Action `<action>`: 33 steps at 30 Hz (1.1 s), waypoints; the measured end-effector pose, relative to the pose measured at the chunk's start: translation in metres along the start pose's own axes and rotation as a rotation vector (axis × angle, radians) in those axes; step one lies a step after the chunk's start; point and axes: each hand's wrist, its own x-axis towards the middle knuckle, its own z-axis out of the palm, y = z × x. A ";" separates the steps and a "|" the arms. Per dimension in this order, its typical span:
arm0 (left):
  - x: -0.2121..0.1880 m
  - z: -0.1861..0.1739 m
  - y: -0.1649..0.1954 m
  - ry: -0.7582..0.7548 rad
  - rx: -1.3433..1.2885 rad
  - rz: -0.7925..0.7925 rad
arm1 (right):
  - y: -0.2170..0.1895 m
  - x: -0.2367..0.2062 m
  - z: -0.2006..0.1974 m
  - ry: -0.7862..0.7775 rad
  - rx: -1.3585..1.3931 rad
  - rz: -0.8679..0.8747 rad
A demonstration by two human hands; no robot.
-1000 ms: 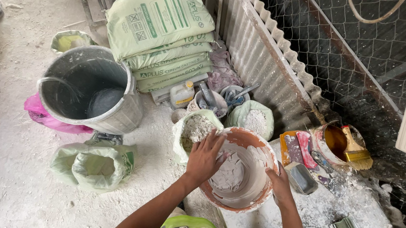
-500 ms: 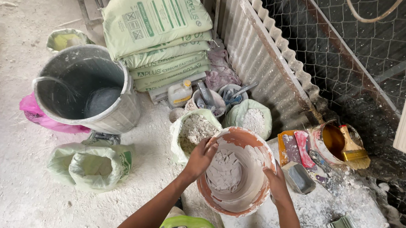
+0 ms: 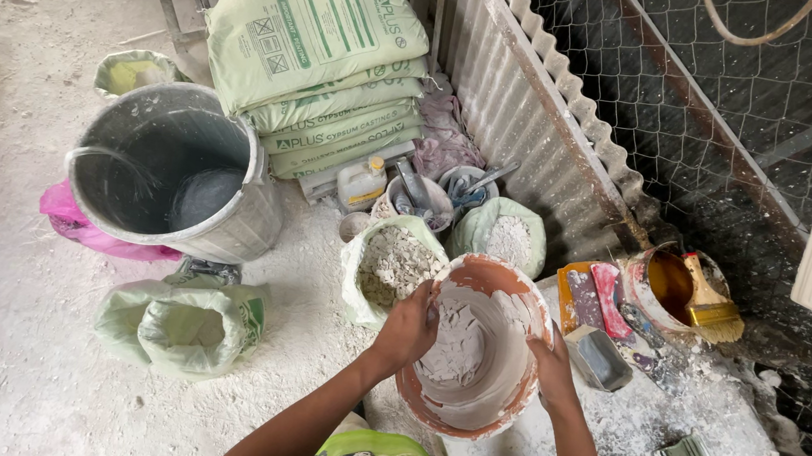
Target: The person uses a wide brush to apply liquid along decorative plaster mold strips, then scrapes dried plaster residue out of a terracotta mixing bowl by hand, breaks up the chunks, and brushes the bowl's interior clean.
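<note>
Both my hands hold an orange rubber bowl [image 3: 467,415] crusted inside with white plaster flakes. My left hand [image 3: 407,331] grips its left rim, fingers curled over the edge. On the opposite rim sits my right hand [image 3: 550,366]. The bowl hangs above a plaster-dusted bench [image 3: 647,424], next to an open green bag of white chunks [image 3: 392,267].
A large grey bucket [image 3: 175,174] holding water stands at left on a pink bag. Stacked green plaster sacks [image 3: 319,48] lean against corrugated sheeting [image 3: 529,110]. A second bag of powder [image 3: 506,234], a bowl with tools [image 3: 425,195], a pot with a brush [image 3: 681,287], an empty green bag [image 3: 185,325].
The bowl has tilted slightly and come a little nearer to me in both hands; the loosened plaster flakes have shifted inside it. The view has drifted slightly.
</note>
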 end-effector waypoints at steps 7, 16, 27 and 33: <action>-0.002 0.008 0.003 0.065 -0.008 0.143 | -0.002 -0.003 0.010 0.014 0.033 -0.067; 0.004 0.005 -0.001 0.081 0.028 0.032 | 0.001 0.000 0.023 0.015 0.104 -0.176; 0.011 -0.006 -0.011 0.169 -0.102 -0.196 | -0.024 -0.012 0.044 0.023 0.143 -0.212; 0.010 -0.008 -0.005 0.198 -0.109 -0.194 | -0.017 -0.006 0.038 0.013 0.211 -0.178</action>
